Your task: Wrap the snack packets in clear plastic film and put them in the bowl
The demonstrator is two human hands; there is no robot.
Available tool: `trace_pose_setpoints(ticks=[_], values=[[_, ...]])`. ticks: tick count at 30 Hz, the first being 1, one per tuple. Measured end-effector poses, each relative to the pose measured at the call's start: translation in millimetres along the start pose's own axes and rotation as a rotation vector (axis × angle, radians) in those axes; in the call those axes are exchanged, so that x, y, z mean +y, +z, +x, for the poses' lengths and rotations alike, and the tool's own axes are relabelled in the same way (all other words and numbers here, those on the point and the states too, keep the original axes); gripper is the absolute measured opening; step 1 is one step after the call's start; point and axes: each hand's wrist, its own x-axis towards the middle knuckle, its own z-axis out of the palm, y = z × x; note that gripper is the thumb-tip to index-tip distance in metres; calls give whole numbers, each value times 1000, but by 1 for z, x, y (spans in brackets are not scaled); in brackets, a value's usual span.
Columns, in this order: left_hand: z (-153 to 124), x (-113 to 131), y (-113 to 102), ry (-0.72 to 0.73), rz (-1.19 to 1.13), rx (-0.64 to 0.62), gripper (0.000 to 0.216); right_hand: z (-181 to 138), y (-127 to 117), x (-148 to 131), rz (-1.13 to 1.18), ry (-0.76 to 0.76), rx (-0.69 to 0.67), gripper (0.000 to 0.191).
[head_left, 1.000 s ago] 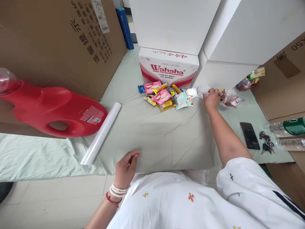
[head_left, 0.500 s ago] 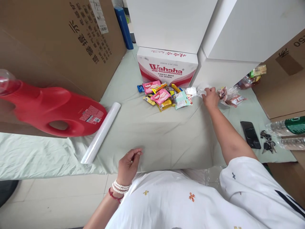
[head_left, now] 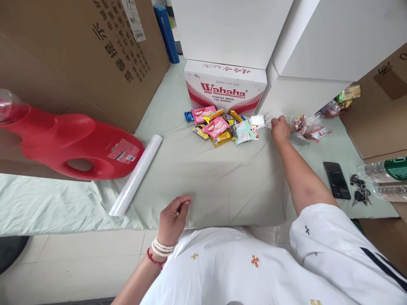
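Observation:
My right hand [head_left: 281, 128] is at the back of the cloth-covered table, its fingers closed on a clear plastic wrapper [head_left: 274, 115] that they partly hide. Just left of it lies a white packet [head_left: 257, 120] at the edge of a snack pile, with pink wafer packs [head_left: 216, 127], a yellow pack [head_left: 221, 138] and a pale green packet [head_left: 244, 133]. To its right rest reddish snacks in clear packaging [head_left: 313, 128]. My left hand [head_left: 174, 215] rests near the front edge, thumb and fingers together, with nothing visible in them.
A Wahaba-style white and red carton marked Wahaha [head_left: 224, 91] stands behind the snacks. A red jug [head_left: 79, 144] and a white roll [head_left: 136, 176] lie left. A phone [head_left: 337, 180], keys [head_left: 361, 190] and plastic bottles [head_left: 386, 169] are at the right.
My right hand has drawn its fingers in more closely over the clear wrapper. The left hand stays in place, and the whole view has shifted slightly.

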Motion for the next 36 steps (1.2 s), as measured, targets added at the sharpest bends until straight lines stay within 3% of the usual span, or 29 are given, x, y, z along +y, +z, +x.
trace_pose_setpoints(ticks=[3,5,7,11,16,18,20,23,26,29,32,36], values=[[-1,3,0,-36,-88,20,33,-10,-6,-3,152,-29,101,27],[-1,5,2,-81,-200,-12,33,-37,-17,-5,339,-124,212,26],[3,11,7,-138,-325,-70,34,-81,-32,-9,547,-218,238,27],[24,44,31,-120,-410,-163,36,-180,-58,-30,720,-263,92,23],[54,93,80,182,-364,-286,48,-254,-60,-67,896,-394,-100,22],[63,97,95,208,-381,-302,34,-266,-58,-71,913,-378,-148,22],[69,92,101,103,-477,-296,30,-273,-56,-67,929,-324,-123,22],[75,75,97,-125,-661,-263,38,-281,-54,-47,958,-243,-78,20],[72,65,88,-205,-753,-292,39,-286,-50,-26,937,-205,-184,20],[62,67,86,-187,-736,-383,34,-286,-53,-22,940,-31,-203,22],[53,75,88,-105,-617,-430,34,-283,-63,-43,1100,193,-235,28],[44,87,88,107,-406,-366,28,-278,-74,-91,1270,131,-498,32]])
